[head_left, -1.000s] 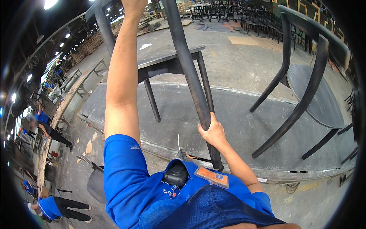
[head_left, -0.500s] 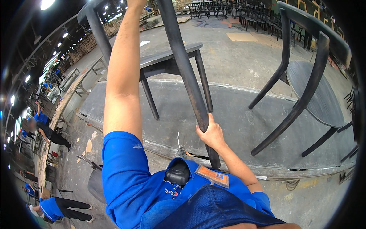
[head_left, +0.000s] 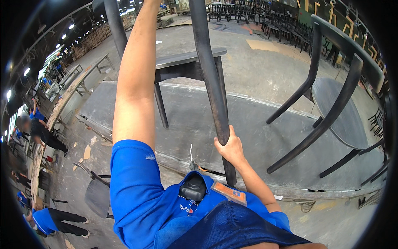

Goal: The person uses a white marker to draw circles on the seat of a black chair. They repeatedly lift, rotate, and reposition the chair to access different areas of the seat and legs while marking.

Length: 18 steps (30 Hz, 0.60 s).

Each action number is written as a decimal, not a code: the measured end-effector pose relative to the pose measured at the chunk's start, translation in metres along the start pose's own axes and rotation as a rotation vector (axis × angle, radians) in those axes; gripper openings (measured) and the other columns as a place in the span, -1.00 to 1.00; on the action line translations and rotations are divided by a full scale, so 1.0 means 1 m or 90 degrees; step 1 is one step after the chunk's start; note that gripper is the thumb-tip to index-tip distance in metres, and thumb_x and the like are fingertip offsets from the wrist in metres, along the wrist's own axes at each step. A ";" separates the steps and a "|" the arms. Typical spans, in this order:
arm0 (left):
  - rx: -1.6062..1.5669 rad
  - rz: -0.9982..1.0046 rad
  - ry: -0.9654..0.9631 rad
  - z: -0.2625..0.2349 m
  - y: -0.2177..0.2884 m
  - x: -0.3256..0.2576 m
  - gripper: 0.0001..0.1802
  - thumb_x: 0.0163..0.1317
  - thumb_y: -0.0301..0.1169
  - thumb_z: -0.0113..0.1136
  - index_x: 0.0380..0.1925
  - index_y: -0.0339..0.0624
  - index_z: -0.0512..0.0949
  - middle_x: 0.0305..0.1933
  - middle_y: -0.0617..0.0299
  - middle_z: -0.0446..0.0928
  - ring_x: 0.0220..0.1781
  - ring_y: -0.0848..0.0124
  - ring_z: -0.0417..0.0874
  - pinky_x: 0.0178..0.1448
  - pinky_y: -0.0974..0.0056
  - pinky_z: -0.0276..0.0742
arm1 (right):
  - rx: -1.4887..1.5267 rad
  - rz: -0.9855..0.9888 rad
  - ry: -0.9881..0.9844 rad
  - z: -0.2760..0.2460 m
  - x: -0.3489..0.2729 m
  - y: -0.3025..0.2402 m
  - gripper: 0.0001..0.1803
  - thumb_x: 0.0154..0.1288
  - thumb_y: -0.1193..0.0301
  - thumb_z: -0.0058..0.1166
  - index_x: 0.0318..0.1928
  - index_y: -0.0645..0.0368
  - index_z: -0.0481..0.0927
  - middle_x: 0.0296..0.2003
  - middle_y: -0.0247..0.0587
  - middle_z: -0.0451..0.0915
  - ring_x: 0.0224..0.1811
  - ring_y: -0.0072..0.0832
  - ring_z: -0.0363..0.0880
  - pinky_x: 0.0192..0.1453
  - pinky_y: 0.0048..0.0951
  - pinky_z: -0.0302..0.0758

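Note:
A dark wooden chair [head_left: 182, 68] stands close in front of me, its upper part cut off by the top edge. My right hand [head_left: 232, 150] is closed round the lower part of its near rear leg [head_left: 215, 97], thumb up along the wood. That leg's foot comes down near my chest, at the near edge of the grey platform [head_left: 186, 103]. My left arm [head_left: 139, 74] stretches up past the chair seat; its hand lies beyond the top edge, so its fingers are hidden.
A second dark chair [head_left: 338, 112] stands on the platform at right. Another chair [head_left: 96, 195] is on the floor at lower left. People [head_left: 56, 220] and long benches [head_left: 68, 93] line the left. Many dark chairs [head_left: 286, 31] stand far back near flat cardboard [head_left: 263, 45].
The near leg of the held chair has become slightly more upright. My right hand keeps its hold and sits a little lower in view. The view has shifted slightly.

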State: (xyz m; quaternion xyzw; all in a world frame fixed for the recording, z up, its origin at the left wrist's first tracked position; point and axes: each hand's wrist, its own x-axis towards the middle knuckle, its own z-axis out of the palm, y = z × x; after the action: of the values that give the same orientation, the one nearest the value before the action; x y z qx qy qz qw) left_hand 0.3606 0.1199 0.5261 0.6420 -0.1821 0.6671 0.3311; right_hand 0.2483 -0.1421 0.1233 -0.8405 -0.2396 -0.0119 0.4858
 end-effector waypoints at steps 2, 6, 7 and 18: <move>0.054 0.024 0.017 -0.011 0.003 -0.010 -0.75 0.21 -0.49 0.16 -0.09 -0.18 0.57 -0.38 0.19 0.62 -0.33 0.46 0.63 -0.26 0.34 0.50 | 0.000 0.009 -0.012 0.000 0.003 -0.001 -0.27 0.07 0.20 0.18 0.16 0.41 0.26 -0.40 0.26 0.61 -0.24 0.13 0.63 -0.08 -0.05 0.53; 0.091 0.026 0.001 0.007 -0.006 -0.048 -0.58 0.10 -0.36 0.30 -0.06 -0.23 0.42 -0.27 0.10 0.58 -0.19 0.34 0.60 -0.10 0.24 0.50 | 0.004 0.003 -0.013 0.001 0.009 -0.006 -0.32 0.07 0.21 0.18 0.12 0.34 0.29 -0.39 0.23 0.61 -0.25 0.13 0.62 -0.09 -0.05 0.52; 0.057 -0.010 0.012 0.017 -0.010 -0.056 -0.53 0.08 -0.35 0.31 -0.04 -0.26 0.39 -0.24 0.05 0.57 -0.16 0.30 0.59 -0.07 0.22 0.49 | 0.002 0.009 -0.013 0.001 0.011 -0.007 -0.35 0.07 0.22 0.18 0.11 0.32 0.30 -0.39 0.22 0.61 -0.24 0.13 0.62 -0.10 -0.05 0.52; -0.049 -0.160 0.211 0.066 -0.028 -0.057 -0.39 0.02 -0.34 0.36 0.01 -0.36 0.30 -0.19 -0.06 0.51 -0.08 0.20 0.54 0.01 0.19 0.45 | 0.006 -0.013 0.034 0.006 0.016 -0.015 -0.45 0.07 0.28 0.21 0.02 0.30 0.35 -0.48 0.11 0.57 -0.36 0.03 0.63 -0.24 -0.16 0.51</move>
State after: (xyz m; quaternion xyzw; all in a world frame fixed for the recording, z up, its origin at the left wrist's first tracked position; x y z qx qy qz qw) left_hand 0.4254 0.0836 0.4724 0.5282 -0.0692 0.7093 0.4616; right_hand 0.2551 -0.1249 0.1365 -0.8353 -0.2349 -0.0384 0.4956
